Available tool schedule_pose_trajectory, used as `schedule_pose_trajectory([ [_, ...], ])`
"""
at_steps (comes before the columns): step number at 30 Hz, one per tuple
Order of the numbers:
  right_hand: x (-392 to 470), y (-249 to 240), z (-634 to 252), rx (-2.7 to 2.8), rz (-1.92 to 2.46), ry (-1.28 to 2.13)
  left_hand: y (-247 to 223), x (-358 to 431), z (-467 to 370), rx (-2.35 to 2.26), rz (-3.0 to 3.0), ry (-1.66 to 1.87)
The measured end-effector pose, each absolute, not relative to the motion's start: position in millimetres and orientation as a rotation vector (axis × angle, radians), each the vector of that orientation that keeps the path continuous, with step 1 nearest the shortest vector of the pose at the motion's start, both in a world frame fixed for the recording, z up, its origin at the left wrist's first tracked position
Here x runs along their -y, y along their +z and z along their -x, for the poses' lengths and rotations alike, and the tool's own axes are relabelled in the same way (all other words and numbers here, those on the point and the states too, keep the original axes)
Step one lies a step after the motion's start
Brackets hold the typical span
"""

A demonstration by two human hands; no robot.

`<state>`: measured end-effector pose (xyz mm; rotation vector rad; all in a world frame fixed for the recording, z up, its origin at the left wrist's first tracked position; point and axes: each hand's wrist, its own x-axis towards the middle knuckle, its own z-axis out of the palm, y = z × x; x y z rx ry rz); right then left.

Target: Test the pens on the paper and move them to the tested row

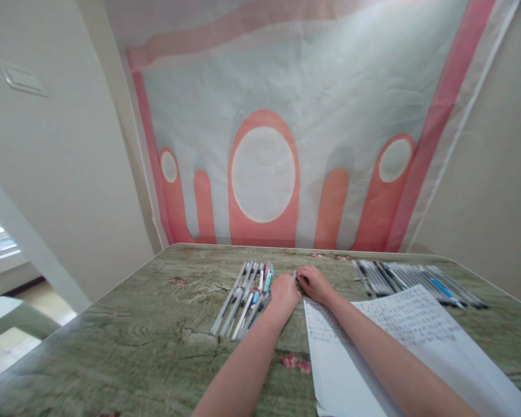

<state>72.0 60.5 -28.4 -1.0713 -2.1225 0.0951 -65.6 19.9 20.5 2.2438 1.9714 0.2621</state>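
Observation:
My left hand (285,291) and my right hand (316,284) meet near the middle of the table, both with their fingers closed. Between them the pale end of a pen (294,274) pokes up, mostly hidden by the fingers. A small dark part, perhaps its cap, shows at my right fingertips. Just left of my left hand lie two rows of pens (238,295), mostly clear-barrelled, with a few white and turquoise ones. Under my right forearm is a sheet of paper (399,315) covered with handwriting in its upper part.
Many more pens (395,278), one bright blue, lie side by side at the back right, partly behind the paper's raised edge. The wood-patterned table (134,347) ends at a printed pink and grey cloth (264,174). A pale green chair (17,324) stands at the left.

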Motion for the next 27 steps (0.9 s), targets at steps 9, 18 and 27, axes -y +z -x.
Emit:
schedule_pose_trajectory([
  [9,-63,-32,-73,2.104,1.066,0.119,15,-26,71,-1.965,-2.202,0.347],
  [18,-57,-21,-70,2.011,1.007,0.020,8,-52,81,-1.495,-1.622,0.961],
  [27,-32,7,-58,2.048,0.848,-0.137,9,-63,81,-0.870,-0.712,1.371],
])
